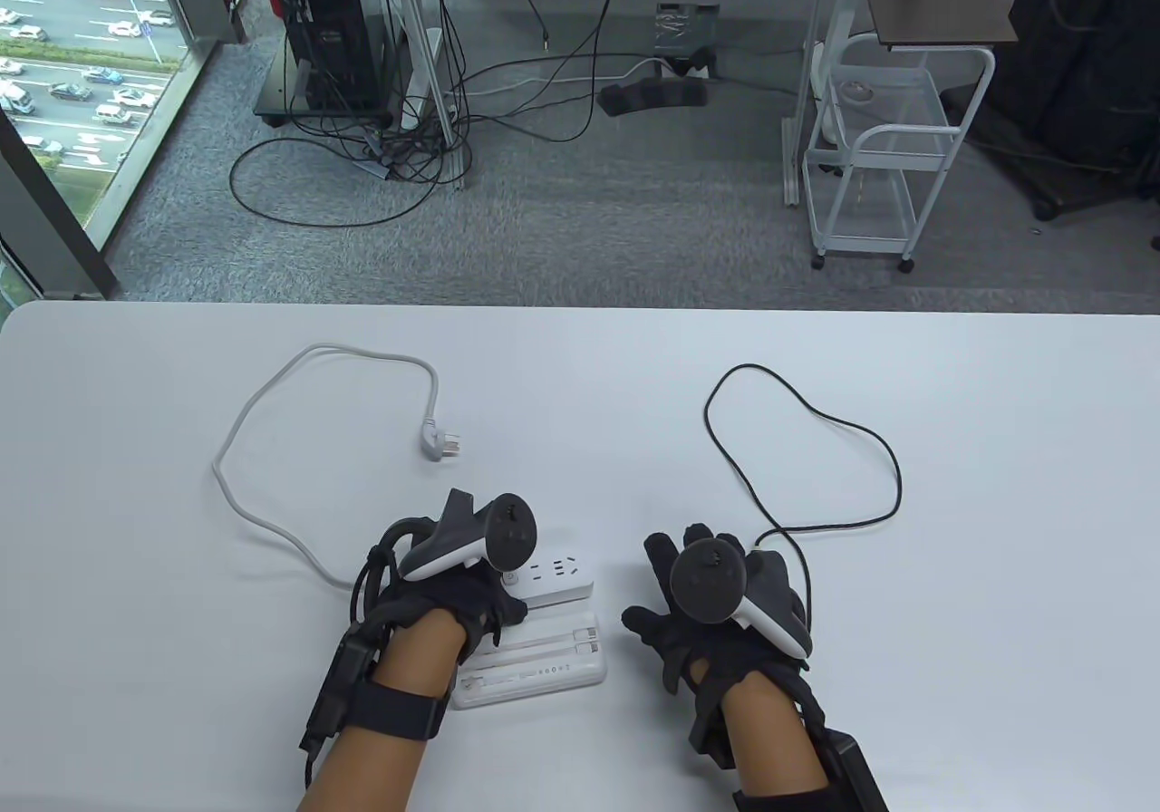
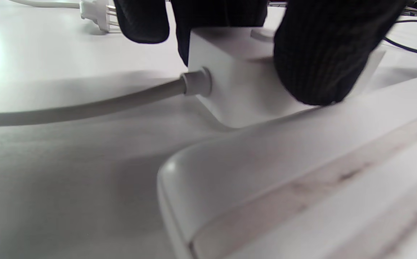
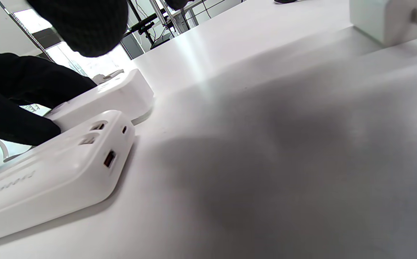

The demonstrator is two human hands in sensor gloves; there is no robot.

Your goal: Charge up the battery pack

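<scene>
The white battery pack (image 1: 544,667) lies flat near the table's front edge, its ports facing right (image 3: 109,158). The white power strip (image 1: 562,572) lies just behind it, touching or nearly so. My left hand (image 1: 471,594) grips the strip's cord end, with fingers on both sides (image 2: 316,54). The strip's grey cord (image 1: 272,522) loops left and ends in an unplugged plug (image 1: 441,442). My right hand (image 1: 648,581) hovers open, fingers spread, just right of the battery pack. A black cable (image 1: 816,413) loops behind it, its near end hidden by the hand.
A small white block (image 3: 385,18) with a short prong shows at the top right of the right wrist view; I cannot tell what it is. The table's far edge (image 1: 580,306) borders carpet with cables and a white cart (image 1: 884,159).
</scene>
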